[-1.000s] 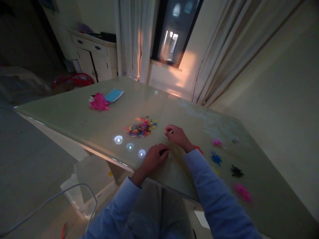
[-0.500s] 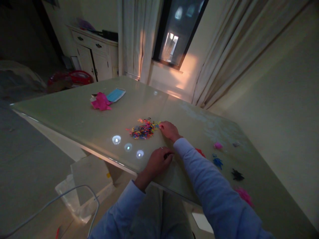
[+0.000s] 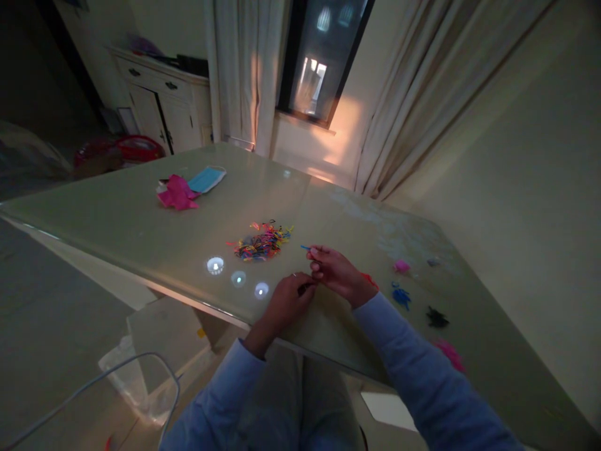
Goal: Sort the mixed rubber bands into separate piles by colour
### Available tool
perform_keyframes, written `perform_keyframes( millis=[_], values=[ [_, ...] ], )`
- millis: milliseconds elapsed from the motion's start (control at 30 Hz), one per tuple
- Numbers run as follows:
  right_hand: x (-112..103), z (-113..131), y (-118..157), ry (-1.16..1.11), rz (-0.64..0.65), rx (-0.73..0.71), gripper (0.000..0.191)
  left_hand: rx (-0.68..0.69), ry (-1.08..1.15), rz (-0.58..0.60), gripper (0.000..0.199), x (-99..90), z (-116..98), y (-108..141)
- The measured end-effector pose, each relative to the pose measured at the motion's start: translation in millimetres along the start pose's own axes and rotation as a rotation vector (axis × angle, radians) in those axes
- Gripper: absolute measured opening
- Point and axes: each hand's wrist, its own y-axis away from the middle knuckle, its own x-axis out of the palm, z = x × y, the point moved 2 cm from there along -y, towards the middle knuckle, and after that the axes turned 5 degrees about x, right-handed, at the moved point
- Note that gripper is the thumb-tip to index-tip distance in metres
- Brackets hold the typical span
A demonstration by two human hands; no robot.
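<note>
Strip of blue (image 3: 305, 247) pokes out from the right hand (image 3: 335, 270), pinched near one end, so its tip sits clear of the fingers, beside the mixed pile (image 3: 263, 243). And the left hand (image 3: 287, 304), curled close by at the table's near edge; whether it grips anything, can't tell. Out past the right wrist, red (image 3: 369, 280), blue (image 3: 400, 295) and black clusters (image 3: 437, 317) lie apart, spacing that seems to keep colours distinct. Mask (image 3: 207, 180), well off, leaves the hands room.

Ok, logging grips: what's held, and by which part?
The right hand pinches a blue strip by one end; whether the left hand holds anything is unclear.
</note>
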Motion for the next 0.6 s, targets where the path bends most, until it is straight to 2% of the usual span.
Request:
perform_keyframes(
  millis=[100, 167, 300, 433, 533, 600],
  values=[
    [-2, 2, 29, -0.297, 0.078, 0.065, 0.034, 0.025, -0.006, -0.006, 0.019, -0.3, 1, 0],
    [-5, 4, 43, -0.372, 0.094, 0.078, 0.029, 0.028, 0.004, -0.019, 0.02, -1.3, 1, 0],
    [-14, 7, 62, -0.345, 0.067, 0.062, 0.028, 0.006, 0.035, -0.036, 0.021, -3.7, -1, 0],
    [-31, 4, 79, -0.302, -0.021, 0.051, 0.029, -0.017, 0.031, -0.036, 0.024, -5.9, -2, 0],
    [-54, -3, 93, -0.211, -0.119, 0.011, 0.028, -0.036, 0.032, -0.034, 0.027, -7.2, -2, 1],
    [-77, -9, 103, -0.064, -0.223, -0.038, 0.027, -0.051, 0.036, -0.027, 0.03, -7.7, -1, 1]
  ],
)
